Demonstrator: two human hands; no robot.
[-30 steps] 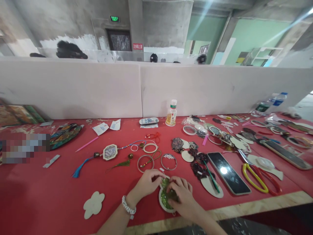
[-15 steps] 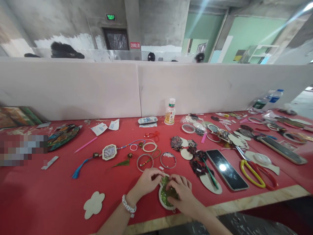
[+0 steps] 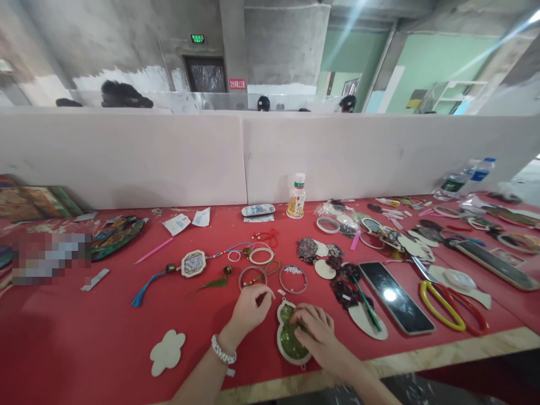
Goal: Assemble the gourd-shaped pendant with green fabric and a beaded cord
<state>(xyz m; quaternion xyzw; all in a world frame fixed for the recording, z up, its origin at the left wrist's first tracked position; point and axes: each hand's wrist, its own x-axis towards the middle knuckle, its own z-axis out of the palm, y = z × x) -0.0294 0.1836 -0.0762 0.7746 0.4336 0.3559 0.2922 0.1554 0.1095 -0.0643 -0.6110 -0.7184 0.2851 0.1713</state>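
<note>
A gourd-shaped piece [image 3: 294, 344] lies on the red table near its front edge. It has a pale rim, a shiny green inlay and a small loop at each end. My right hand [image 3: 317, 333] rests over its right side, fingers bent and apart, thumb and fingertips touching the green surface. Left of the gourd's upper end, my left hand [image 3: 252, 308] is raised slightly with the fingertips drawn together in a pinch. Whatever it may hold is too small to make out. Just beyond sits a ring-shaped dish [image 3: 294, 279] with small white beads.
A phone [image 3: 396, 298] and scissors [image 3: 442, 306] lie to the right. A pale flower-shaped blank [image 3: 167, 352] is at left, below a tasselled pendant [image 3: 193, 263]. Behind stand a drink bottle [image 3: 296, 197] and a white partition [image 3: 177, 157].
My left hand has come off the gourd-shaped piece and moved a little left, fingers more curled. My right hand stays on it. The view has tilted slightly.
</note>
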